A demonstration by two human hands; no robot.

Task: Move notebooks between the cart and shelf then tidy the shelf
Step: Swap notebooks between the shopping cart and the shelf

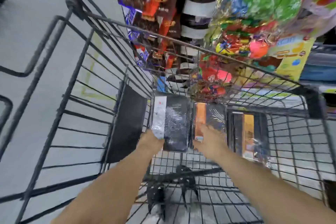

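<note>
I look down into a black wire cart (225,56). Three wrapped black notebooks are inside it. My left hand (151,141) grips the near edge of the notebook with a white band (174,122). My right hand (206,141) grips the near edge of the notebook with an orange band (212,118). A third notebook with a yellow-orange band (248,136) lies further right on the cart's mesh floor. A flat black item (127,123) leans against the cart's left wall. The frame is blurred.
Shelves beyond the cart hold snack boxes (156,5) and colourful plastic-wrapped packs (263,14) that hang over the cart's far rim. Grey floor (36,14) lies to the left. A cart wheel (158,200) shows through the mesh below my arms.
</note>
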